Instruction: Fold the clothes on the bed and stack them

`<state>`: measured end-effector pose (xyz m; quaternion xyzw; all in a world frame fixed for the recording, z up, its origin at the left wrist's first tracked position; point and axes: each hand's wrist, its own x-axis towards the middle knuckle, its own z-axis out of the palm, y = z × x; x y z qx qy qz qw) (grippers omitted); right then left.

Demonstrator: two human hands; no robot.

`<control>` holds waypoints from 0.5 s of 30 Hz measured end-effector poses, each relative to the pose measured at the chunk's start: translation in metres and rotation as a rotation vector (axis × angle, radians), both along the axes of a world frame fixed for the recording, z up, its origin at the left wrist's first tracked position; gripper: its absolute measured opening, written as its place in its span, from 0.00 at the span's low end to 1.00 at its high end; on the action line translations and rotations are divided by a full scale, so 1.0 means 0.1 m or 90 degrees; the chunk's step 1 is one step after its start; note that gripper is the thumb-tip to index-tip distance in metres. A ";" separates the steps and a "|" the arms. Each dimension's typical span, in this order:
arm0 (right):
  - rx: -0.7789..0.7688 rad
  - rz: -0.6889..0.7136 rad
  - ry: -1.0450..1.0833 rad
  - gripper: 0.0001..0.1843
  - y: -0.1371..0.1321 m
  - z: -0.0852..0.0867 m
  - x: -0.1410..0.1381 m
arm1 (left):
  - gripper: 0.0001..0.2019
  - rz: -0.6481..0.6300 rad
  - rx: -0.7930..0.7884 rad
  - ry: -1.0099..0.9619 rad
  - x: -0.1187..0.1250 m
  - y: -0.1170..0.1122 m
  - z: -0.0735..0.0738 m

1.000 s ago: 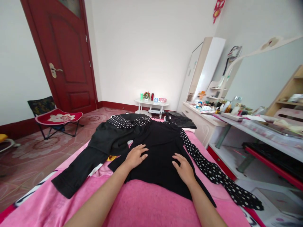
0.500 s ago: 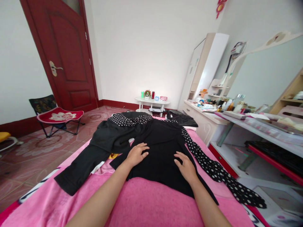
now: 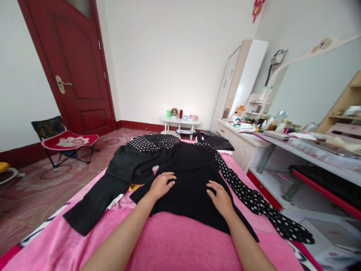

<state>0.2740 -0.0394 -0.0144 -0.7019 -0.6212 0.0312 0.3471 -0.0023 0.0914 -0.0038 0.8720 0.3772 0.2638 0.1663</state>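
A black top (image 3: pixel 187 192) with polka-dot sleeves lies spread on the pink bedding (image 3: pixel 180 241). One dotted sleeve (image 3: pixel 251 197) stretches toward the lower right; the other dotted sleeve (image 3: pixel 152 143) is bunched at the upper left. My left hand (image 3: pixel 162 186) rests on the left part of the black fabric, fingers spread and holding nothing. On the right part lies my right hand (image 3: pixel 220 195), fingers apart and slightly bent, also holding nothing. Left of the top is another dark garment (image 3: pixel 98 195), its long end reaching toward the bed's left edge.
Dark folded clothes (image 3: pixel 216 141) lie at the far end of the bed. Beyond stands a small white table (image 3: pixel 180 121) with several items. A folding chair (image 3: pixel 69 142) is on the left floor. On the right are a cluttered dresser (image 3: pixel 239 135) and a desk (image 3: pixel 304 148).
The view has shifted slightly, so the room appears a little further left. Both hands stay in nearly the same places on the black top.
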 end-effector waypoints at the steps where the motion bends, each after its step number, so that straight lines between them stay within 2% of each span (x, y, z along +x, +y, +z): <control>1: -0.002 -0.001 -0.001 0.15 0.00 0.00 0.00 | 0.14 0.002 -0.001 0.001 0.00 0.00 0.00; 4: -0.016 -0.011 0.009 0.16 0.00 0.04 -0.07 | 0.13 0.006 0.000 -0.002 0.01 0.00 0.01; 7: -0.019 -0.007 0.089 0.17 -0.05 0.21 -0.35 | 0.13 0.009 0.004 -0.011 0.01 0.00 0.01; 10: 0.011 0.101 0.228 0.19 -0.22 0.61 -0.89 | 0.13 0.012 -0.003 -0.016 0.01 -0.01 0.01; 13: 0.027 0.290 0.335 0.16 -0.56 1.15 -1.48 | 0.13 0.005 -0.011 -0.024 0.01 -0.01 0.01; 15: 0.027 0.427 0.410 0.14 -0.83 1.42 -1.76 | 0.13 -0.002 -0.007 -0.028 0.00 -0.01 0.00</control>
